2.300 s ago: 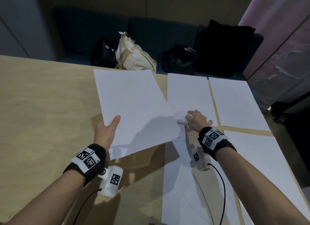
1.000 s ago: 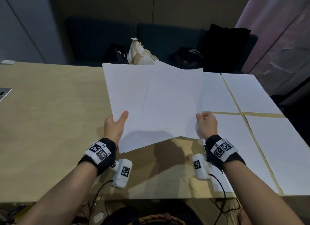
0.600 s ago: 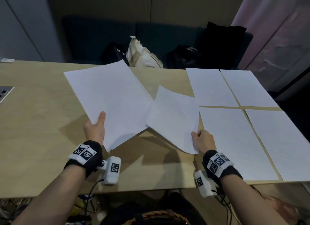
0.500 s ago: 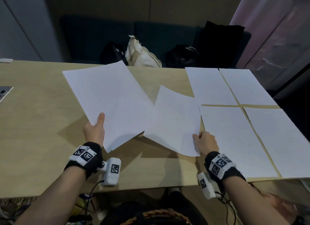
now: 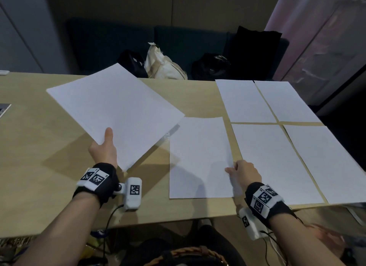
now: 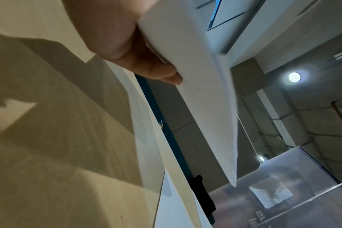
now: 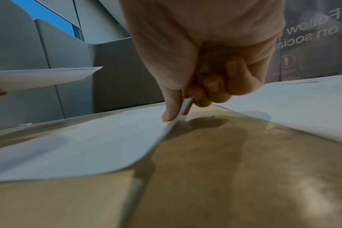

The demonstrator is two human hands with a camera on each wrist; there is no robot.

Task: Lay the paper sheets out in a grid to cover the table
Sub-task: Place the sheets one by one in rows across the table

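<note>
In the head view, a single white paper sheet (image 5: 199, 158) was being set flat on the pale wooden worktop (image 5: 39, 166), just left of four white sheets already laid in a grid (image 5: 273, 146). Its right edge was pinched by the right hand (image 5: 244, 171). A tilted stack of white paper sheets (image 5: 116, 109) was held clear of the worktop by the left hand (image 5: 104, 152), thumb on top. A narrow gap, matching those between the laid sheets, ought to be kept, with the near edge lined up to its neighbour's before release.

In the left wrist view, the stack (image 6: 201, 92) was seen clamped between thumb and fingers (image 6: 162, 74), well above the wood.

In the right wrist view, the sheet's edge (image 7: 174, 123) was seen lifted slightly, nipped between the thumb (image 7: 171, 108) and curled fingers. It would best be lowered and smoothed flat without dragging.
</note>
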